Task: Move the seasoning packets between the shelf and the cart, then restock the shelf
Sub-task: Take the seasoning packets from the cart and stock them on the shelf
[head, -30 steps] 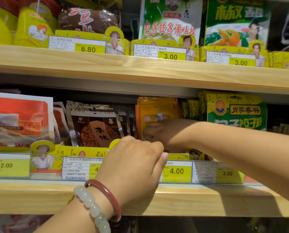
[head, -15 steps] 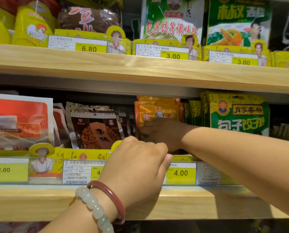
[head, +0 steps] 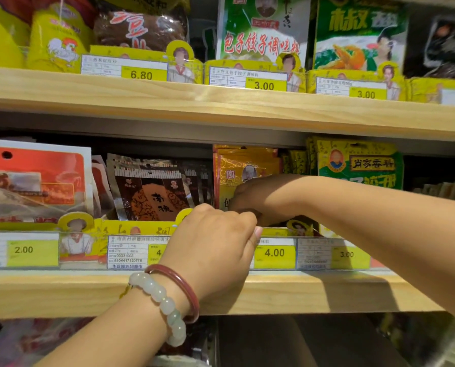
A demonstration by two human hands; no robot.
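Observation:
A stack of gold-orange seasoning packets (head: 243, 165) stands upright on the middle shelf (head: 62, 292), behind the 4.00 price tag. My right hand (head: 258, 198) reaches in from the right, and its fingers curl around the lower part of the front packets. My left hand (head: 215, 247), with a bead bracelet and a red bangle at the wrist, grips the yellow front rail (head: 139, 229) just left of that stack. Its fingers are curled over the rail's top edge. The packets' lower halves are hidden behind both hands.
Brown foil packets (head: 152, 192) stand left of the gold stack, and red-and-white packs (head: 33, 181) are further left. Green-yellow packets (head: 358, 165) are on the right. The upper shelf (head: 221, 107) hangs close above and holds more bags. Dim goods lie on the shelf below.
My right hand has shifted slightly left and up along the gold packets. My left hand stays on the front rail.

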